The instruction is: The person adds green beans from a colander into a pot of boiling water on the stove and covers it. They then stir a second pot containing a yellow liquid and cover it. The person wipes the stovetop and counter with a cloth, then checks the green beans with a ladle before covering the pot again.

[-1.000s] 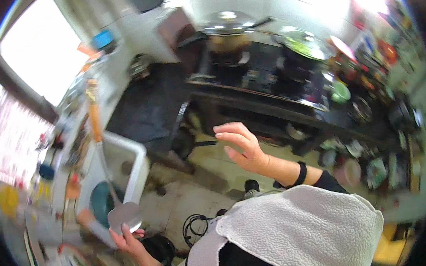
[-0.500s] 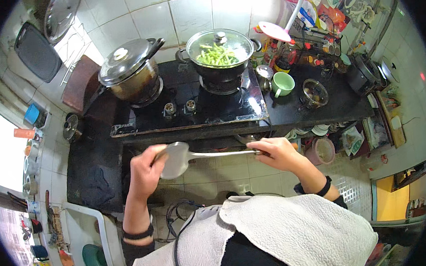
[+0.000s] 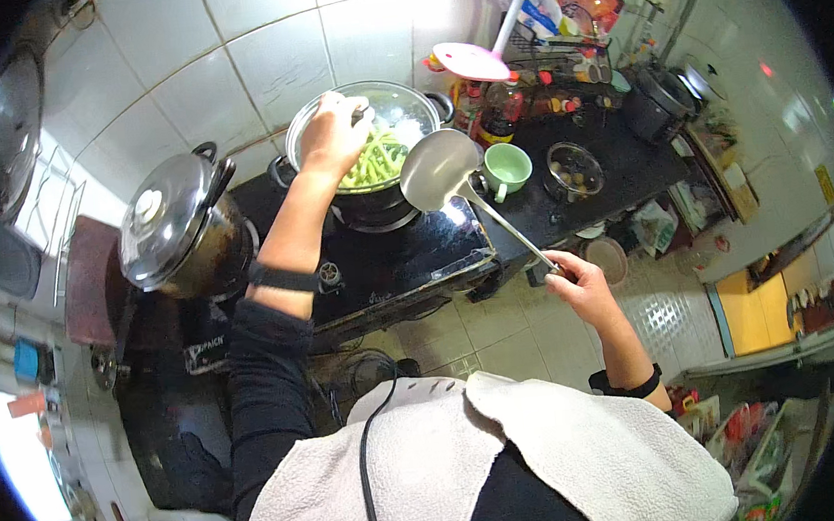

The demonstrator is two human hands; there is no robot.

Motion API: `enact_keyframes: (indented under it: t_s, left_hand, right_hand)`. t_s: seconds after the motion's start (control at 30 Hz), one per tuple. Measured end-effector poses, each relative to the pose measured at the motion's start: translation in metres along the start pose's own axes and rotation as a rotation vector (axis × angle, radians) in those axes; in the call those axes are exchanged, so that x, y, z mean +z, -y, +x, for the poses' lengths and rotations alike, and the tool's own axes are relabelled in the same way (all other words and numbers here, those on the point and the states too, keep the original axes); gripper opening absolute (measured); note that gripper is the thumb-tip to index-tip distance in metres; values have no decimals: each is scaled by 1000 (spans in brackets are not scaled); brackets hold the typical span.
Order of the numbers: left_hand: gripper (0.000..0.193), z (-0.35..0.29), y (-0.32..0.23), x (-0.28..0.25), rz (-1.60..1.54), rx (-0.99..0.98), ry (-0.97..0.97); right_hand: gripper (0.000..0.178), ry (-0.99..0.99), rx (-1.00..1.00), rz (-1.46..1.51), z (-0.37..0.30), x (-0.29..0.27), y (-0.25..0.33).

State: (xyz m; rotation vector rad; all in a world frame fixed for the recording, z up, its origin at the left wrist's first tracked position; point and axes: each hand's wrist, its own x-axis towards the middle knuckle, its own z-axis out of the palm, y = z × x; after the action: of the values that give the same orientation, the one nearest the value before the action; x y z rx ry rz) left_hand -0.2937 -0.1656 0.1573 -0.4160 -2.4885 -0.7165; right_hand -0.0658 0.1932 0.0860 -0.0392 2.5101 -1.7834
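Over the left part of the black pot, my left hand reaches to the knob of the glass lid and has its fingers closed round it. Green beans show in the pot through the glass. The lid appears to be on the pot's rim; I cannot tell whether it is lifted. My right hand grips the handle end of a metal wok spatula. Its broad, rounded blade is raised in front of the pot's right side, above the stove's edge.
A tall lidded pot stands on the left of the black stove. Right of the stove are a green cup, a glass bowl and sauce bottles. A pink-rimmed, round-headed thing hangs above them.
My left hand has let go of the spatula's blade and moved forward to the lid's knob. My right hand has swung the spatula's blade up toward the pot. The view has shifted.
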Motion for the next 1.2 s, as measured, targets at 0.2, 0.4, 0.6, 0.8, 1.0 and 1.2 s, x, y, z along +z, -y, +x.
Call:
enact_keyframes:
  t_s: [0.2, 0.4, 0.6, 0.8, 1.0, 1.2]
  left_hand:
    - [27, 50, 4, 30, 243, -145, 253]
    - [27, 64, 18, 39, 195, -289, 276]
    - [26, 54, 23, 30, 124, -272, 120]
    - [26, 31, 24, -8, -158, -168, -206]
    - [23, -9, 3, -58, -764, -308, -251]
    - [26, -66, -27, -90, -1245, -288, -376]
  right_hand:
    - [35, -69, 147, 100, -2, 6, 14]
    - [36, -114, 189, 287, 7, 12, 15]
    - [42, -84, 140, 420, 22, 1, 11]
    - [48, -1, 99, 487, 36, -13, 16]
    - [47, 92, 0, 329, 64, -21, 31]
    - [43, -86, -454, -540, 106, -28, 64]
